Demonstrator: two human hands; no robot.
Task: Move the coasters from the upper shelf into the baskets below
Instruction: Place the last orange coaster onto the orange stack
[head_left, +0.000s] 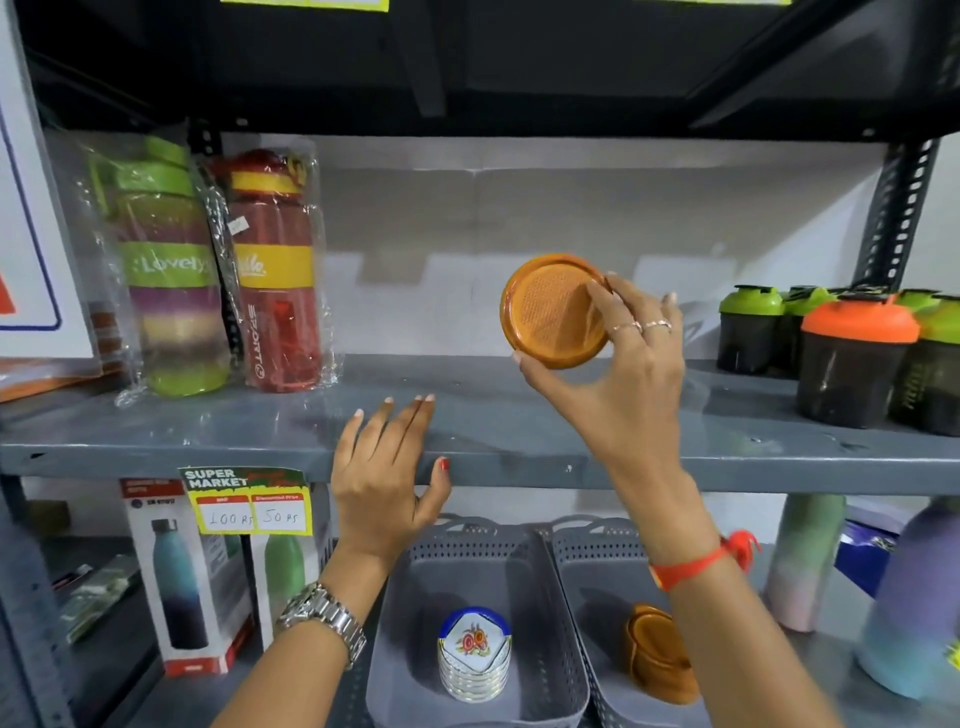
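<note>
My right hand (618, 364) grips a round orange coaster (550, 312), tilted on edge above the grey upper shelf (519, 436). My left hand (387, 478) holds nothing, fingers spread, resting at the shelf's front edge. Below stand two grey perforated baskets. The left basket (410, 597) holds a stack of white and blue flowered coasters (474, 654). The right basket (592, 566) holds a stack of orange coasters (654, 654), partly hidden by my right forearm.
Wrapped sport bottles (223, 270) stand at the shelf's left. Dark shaker cups with green and orange lids (852, 358) crowd its right. Boxed bottles (182, 577) and a price tag (249, 501) sit lower left; pastel bottles (810, 556) stand lower right.
</note>
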